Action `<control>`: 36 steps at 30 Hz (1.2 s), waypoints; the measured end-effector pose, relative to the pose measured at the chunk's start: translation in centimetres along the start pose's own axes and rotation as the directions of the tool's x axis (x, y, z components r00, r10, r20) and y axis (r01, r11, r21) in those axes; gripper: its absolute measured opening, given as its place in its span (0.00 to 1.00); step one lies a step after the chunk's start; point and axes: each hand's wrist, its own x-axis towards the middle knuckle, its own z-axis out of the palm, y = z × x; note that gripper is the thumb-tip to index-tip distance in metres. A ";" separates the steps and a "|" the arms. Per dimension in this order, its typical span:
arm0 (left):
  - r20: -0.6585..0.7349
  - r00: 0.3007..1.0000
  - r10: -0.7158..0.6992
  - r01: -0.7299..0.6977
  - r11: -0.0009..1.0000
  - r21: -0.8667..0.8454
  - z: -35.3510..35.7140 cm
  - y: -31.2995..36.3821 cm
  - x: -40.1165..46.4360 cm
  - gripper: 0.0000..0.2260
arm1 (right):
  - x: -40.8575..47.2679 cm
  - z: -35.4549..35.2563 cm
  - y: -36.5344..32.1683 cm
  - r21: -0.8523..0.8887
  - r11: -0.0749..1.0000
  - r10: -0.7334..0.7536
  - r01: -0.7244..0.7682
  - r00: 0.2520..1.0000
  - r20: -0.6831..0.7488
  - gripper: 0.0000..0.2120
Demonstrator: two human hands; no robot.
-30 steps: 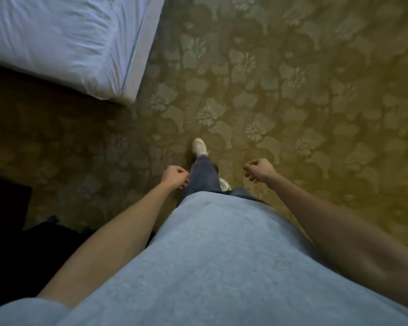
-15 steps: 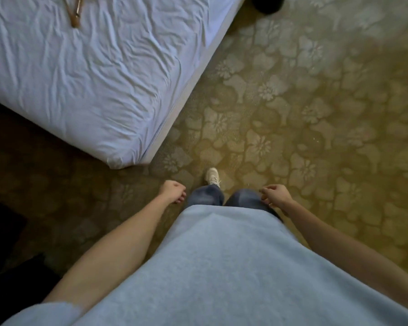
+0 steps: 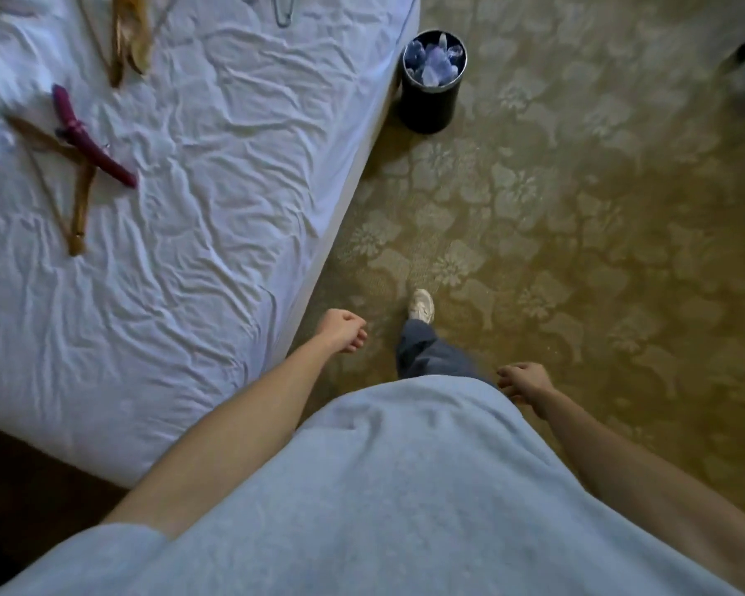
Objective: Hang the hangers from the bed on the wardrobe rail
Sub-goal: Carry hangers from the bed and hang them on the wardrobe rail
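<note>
Head view, looking down a standing person's front. The left hand (image 3: 340, 335) hangs beside the corner of the bed (image 3: 216, 217), its fingers (image 3: 355, 337) loosely curled inward and holding nothing. The right hand (image 3: 523, 380) hangs near the hem of the grey top (image 3: 405, 488), fingers likewise loosely curled and empty. One white shoe (image 3: 421, 305) is planted on the patterned carpet (image 3: 577, 251) ahead of and between the two hands. The hangers lie on the wrinkled white sheet, well apart from both sets of fingers, up and to the left of the left hand: a maroon hanger (image 3: 91, 139) crosses a wooden hanger (image 3: 78, 200), more wooden hangers (image 3: 128, 36) lie farther off at the top edge, and a wire hanger (image 3: 282, 12) is partly cut off there. A dark waste bin (image 3: 432, 83) with pale contents stands on the carpet just beside the bed's far edge.
</note>
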 end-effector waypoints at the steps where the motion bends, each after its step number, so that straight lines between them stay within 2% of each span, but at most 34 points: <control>1: -0.016 0.999 -0.032 0.032 0.999 0.012 -0.9 1.6 0.7 0.09 | 0.6 -0.8 -3.3 -0.018 1.000 -0.023 0.023 1.000 -0.001 0.08; 4: -0.037 0.993 -0.111 0.111 0.994 0.004 -3.8 5.7 2.8 0.11 | 2.2 -2.3 -13.9 -0.114 0.980 -0.159 0.164 0.986 0.047 0.12; 7: -0.110 0.980 -0.163 0.160 0.986 -0.038 -6.5 9.1 4.3 0.11 | 3.4 -2.6 -24.1 -0.205 0.934 -0.272 0.293 0.954 0.124 0.11; 14: -0.095 0.951 -0.296 0.277 0.946 -0.169 -10.8 14.9 10.7 0.08 | 6.4 -2.2 -44.2 -0.331 0.802 -0.414 0.497 0.862 0.293 0.10; 18: -0.095 0.943 -0.318 0.295 0.934 -0.200 -13.4 20.0 15.9 0.10 | 11.0 -3.4 -53.0 -0.396 0.781 -0.385 0.483 0.872 0.304 0.10; 23: -0.099 0.946 -0.308 0.289 0.942 -0.172 -18.5 29.0 21.8 0.15 | 16.0 -8.3 -60.9 -0.522 0.778 -0.271 0.349 0.937 0.222 0.09; 26: -0.085 0.962 -0.259 0.239 0.952 -0.193 -21.6 36.1 25.9 0.11 | 18.9 -11.5 -65.8 -0.572 0.766 -0.233 0.293 0.956 0.179 0.11; 29: -0.117 0.983 -0.140 0.113 0.970 -0.214 -24.4 43.7 28.9 0.09 | 20.5 -13.0 -70.6 -0.616 0.745 -0.215 0.255 0.966 0.140 0.12; 32: -0.142 0.988 -0.060 0.021 0.966 -0.258 -27.4 50.3 31.6 0.09 | 21.5 -12.4 -76.2 -0.630 0.727 -0.220 0.274 0.962 0.165 0.11; 36: -0.131 0.988 -0.078 0.034 0.950 -0.311 -30.7 55.2 35.4 0.11 | 22.6 -9.2 -84.6 -0.668 0.634 -0.266 0.390 0.921 0.286 0.11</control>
